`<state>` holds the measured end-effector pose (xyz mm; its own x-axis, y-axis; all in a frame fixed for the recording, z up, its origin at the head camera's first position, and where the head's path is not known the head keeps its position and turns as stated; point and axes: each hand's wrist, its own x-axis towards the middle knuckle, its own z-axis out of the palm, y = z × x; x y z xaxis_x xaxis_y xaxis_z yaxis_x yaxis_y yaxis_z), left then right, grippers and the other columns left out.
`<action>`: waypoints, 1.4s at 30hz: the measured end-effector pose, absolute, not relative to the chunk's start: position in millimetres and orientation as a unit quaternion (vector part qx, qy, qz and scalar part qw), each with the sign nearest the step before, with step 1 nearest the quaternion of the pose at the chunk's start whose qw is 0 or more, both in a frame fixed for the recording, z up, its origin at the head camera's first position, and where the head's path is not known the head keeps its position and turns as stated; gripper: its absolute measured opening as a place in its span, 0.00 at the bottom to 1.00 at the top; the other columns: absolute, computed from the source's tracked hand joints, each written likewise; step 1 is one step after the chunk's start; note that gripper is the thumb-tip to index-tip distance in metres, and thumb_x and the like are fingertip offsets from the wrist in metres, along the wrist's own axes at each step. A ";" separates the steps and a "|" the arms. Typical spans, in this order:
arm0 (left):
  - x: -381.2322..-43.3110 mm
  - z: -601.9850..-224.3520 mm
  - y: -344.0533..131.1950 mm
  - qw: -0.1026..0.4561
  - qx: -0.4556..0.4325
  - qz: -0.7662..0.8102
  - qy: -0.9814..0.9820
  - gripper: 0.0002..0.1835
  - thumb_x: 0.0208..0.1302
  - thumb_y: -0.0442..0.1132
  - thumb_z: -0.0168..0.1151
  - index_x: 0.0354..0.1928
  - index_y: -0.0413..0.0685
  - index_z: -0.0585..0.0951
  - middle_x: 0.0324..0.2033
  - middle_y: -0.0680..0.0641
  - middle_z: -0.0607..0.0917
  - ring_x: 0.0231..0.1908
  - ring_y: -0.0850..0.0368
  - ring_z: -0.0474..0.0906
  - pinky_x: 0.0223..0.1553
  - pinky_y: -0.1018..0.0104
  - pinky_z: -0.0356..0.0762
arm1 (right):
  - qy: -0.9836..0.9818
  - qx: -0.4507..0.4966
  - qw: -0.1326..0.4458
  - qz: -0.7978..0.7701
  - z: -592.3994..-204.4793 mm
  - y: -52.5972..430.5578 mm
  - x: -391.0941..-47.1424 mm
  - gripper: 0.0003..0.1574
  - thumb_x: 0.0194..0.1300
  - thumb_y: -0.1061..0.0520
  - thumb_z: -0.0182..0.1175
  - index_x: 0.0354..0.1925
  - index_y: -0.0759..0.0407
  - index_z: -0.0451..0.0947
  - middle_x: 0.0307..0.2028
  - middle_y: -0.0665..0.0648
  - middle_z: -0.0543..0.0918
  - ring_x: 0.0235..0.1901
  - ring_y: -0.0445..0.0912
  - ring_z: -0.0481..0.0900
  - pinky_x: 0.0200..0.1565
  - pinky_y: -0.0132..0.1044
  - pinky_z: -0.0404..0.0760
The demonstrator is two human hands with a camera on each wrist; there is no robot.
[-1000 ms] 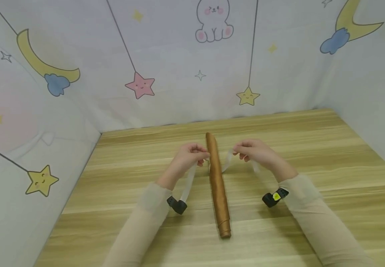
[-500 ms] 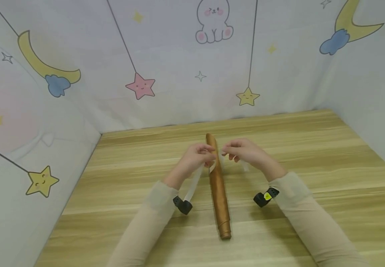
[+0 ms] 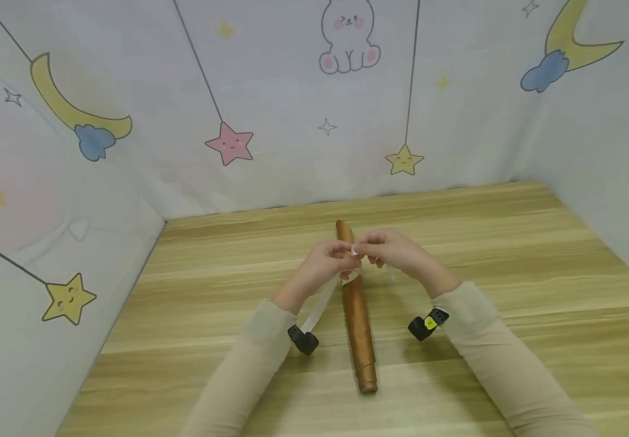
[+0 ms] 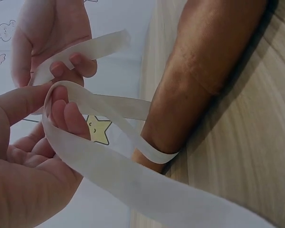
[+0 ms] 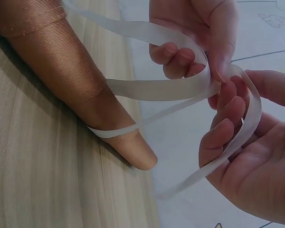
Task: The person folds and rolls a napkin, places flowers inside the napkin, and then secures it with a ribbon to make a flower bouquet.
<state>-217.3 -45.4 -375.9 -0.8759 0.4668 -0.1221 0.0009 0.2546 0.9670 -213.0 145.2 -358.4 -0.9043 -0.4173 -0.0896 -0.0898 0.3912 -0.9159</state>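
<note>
A shiny copper-brown roll of fabric [image 3: 360, 331] lies lengthwise on the table. Around its far part passes a white ribbon [image 5: 156, 89], whose two lengths rise off the roll to the hands. My left hand [image 3: 318, 267] pinches one length between thumb and fingers, and that tail [image 4: 147, 190] hangs down toward the wrist. Pinching the other length, my right hand [image 3: 398, 250] meets the left just above the roll; its loose end [image 4: 107, 43] sticks out past the fingers. In the right wrist view the fingertips come together where the ribbon lengths cross, partly hiding the crossing.
The wood-grain table [image 3: 538, 255] reaches back to a pale cloth backdrop [image 3: 287, 91] printed with stars and moons. Black wrist cameras [image 3: 304, 340] hang beneath both cuffs, on either side of the roll.
My right hand has moved left and my left hand slightly right, bringing the fingertips together over the roll. The ribbon lengths they hold have come together too. The roll stays in place.
</note>
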 end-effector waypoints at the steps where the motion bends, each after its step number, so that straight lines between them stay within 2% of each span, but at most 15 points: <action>1: -217.1 -376.2 -45.2 0.197 0.153 0.592 0.766 0.17 0.64 0.33 0.61 0.53 0.37 0.78 0.40 0.41 0.86 0.30 0.58 0.77 0.39 0.63 0.79 | 0.819 -0.156 0.155 -0.529 -358.6 144.8 -212.6 0.18 0.71 0.49 0.55 0.47 0.62 0.80 0.32 0.52 0.77 0.29 0.46 0.69 0.34 0.36 0.71; 6: -216.9 -377.6 -44.1 0.191 0.151 0.598 0.764 0.12 0.64 0.33 0.60 0.48 0.35 0.78 0.37 0.43 0.85 0.32 0.59 0.78 0.40 0.61 0.79 | 0.821 -0.172 0.151 -0.523 -362.1 146.0 -211.8 0.19 0.70 0.48 0.57 0.47 0.61 0.79 0.30 0.52 0.76 0.27 0.46 0.67 0.33 0.39 0.70; 9: -217.7 -378.7 -43.9 0.186 0.148 0.602 0.762 0.09 0.65 0.32 0.59 0.45 0.34 0.78 0.34 0.45 0.84 0.32 0.59 0.78 0.41 0.59 0.79 | 0.820 -0.179 0.152 -0.522 -365.0 146.9 -211.3 0.19 0.68 0.49 0.59 0.49 0.61 0.78 0.37 0.53 0.79 0.31 0.46 0.70 0.35 0.41 0.71; 13: -218.8 -380.3 -43.8 0.188 0.140 0.608 0.758 0.06 0.66 0.32 0.59 0.41 0.35 0.78 0.31 0.49 0.82 0.31 0.59 0.78 0.40 0.61 0.79 | 0.819 -0.182 0.149 -0.523 -369.0 147.1 -209.7 0.20 0.63 0.53 0.64 0.51 0.61 0.77 0.44 0.56 0.80 0.36 0.47 0.72 0.37 0.39 0.73; 18: -217.9 -379.7 -43.2 0.193 0.134 0.622 0.747 0.04 0.64 0.32 0.61 0.36 0.37 0.78 0.35 0.45 0.86 0.30 0.59 0.78 0.36 0.67 0.77 | 0.829 -0.203 0.130 -0.505 -375.8 147.5 -207.9 0.28 0.59 0.56 0.68 0.56 0.64 0.73 0.49 0.60 0.78 0.44 0.50 0.75 0.45 0.40 0.76; 21: -217.6 -378.9 -42.6 0.196 0.133 0.627 0.742 0.04 0.64 0.33 0.61 0.34 0.39 0.77 0.40 0.41 0.87 0.32 0.59 0.78 0.36 0.67 0.76 | 0.846 -0.214 0.109 -0.475 -378.7 146.2 -206.8 0.30 0.57 0.55 0.69 0.55 0.63 0.74 0.47 0.59 0.78 0.43 0.50 0.73 0.43 0.39 0.74; 23: -217.0 -377.9 -42.7 0.197 0.133 0.624 0.744 0.04 0.64 0.33 0.61 0.35 0.39 0.77 0.42 0.40 0.87 0.33 0.59 0.79 0.37 0.67 0.77 | 0.859 -0.217 0.095 -0.455 -380.8 144.4 -206.6 0.28 0.56 0.54 0.70 0.53 0.64 0.75 0.43 0.58 0.79 0.39 0.49 0.72 0.39 0.39 0.72; 26: -216.6 -377.4 -43.1 0.196 0.131 0.621 0.748 0.04 0.63 0.33 0.62 0.36 0.39 0.78 0.39 0.42 0.87 0.34 0.59 0.79 0.39 0.66 0.78 | 0.871 -0.218 0.079 -0.433 -384.8 142.0 -206.8 0.24 0.57 0.53 0.69 0.48 0.63 0.76 0.37 0.56 0.78 0.33 0.47 0.70 0.35 0.38 0.71; 29: -217.4 -378.5 -44.0 0.196 0.130 0.623 0.746 0.05 0.64 0.34 0.61 0.36 0.38 0.78 0.34 0.46 0.86 0.33 0.59 0.80 0.39 0.65 0.79 | 0.877 -0.211 0.068 -0.427 -386.5 139.8 -205.8 0.22 0.58 0.53 0.68 0.47 0.62 0.77 0.35 0.55 0.79 0.32 0.46 0.71 0.35 0.37 0.72; 34: -218.7 -380.9 -46.3 0.195 0.130 0.629 0.742 0.08 0.67 0.36 0.57 0.37 0.36 0.79 0.28 0.50 0.82 0.29 0.60 0.77 0.38 0.63 0.76 | 0.879 -0.204 0.052 -0.428 -386.8 138.2 -203.8 0.19 0.60 0.54 0.66 0.46 0.63 0.78 0.37 0.57 0.82 0.35 0.46 0.74 0.37 0.38 0.73; 39: -218.1 -380.3 -47.7 0.194 0.127 0.635 0.737 0.12 0.70 0.37 0.53 0.41 0.34 0.80 0.29 0.52 0.82 0.31 0.61 0.77 0.38 0.66 0.76 | 0.874 -0.208 0.052 -0.435 -387.4 139.1 -203.3 0.17 0.62 0.57 0.64 0.47 0.65 0.79 0.41 0.59 0.83 0.38 0.46 0.76 0.40 0.38 0.75; 42: -218.5 -380.9 -48.6 0.194 0.124 0.639 0.734 0.11 0.70 0.37 0.53 0.39 0.36 0.80 0.29 0.53 0.81 0.32 0.61 0.77 0.38 0.68 0.77 | 0.870 -0.204 0.057 -0.445 -387.9 141.2 -203.5 0.15 0.62 0.59 0.62 0.45 0.66 0.79 0.38 0.58 0.82 0.34 0.45 0.74 0.37 0.37 0.74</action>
<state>-218.5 -48.6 -380.9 -0.8941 0.4294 -0.1269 -0.0662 0.1535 0.9859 -203.5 141.2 -387.9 -0.9104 -0.4054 0.0825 -0.3042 0.5206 -0.7978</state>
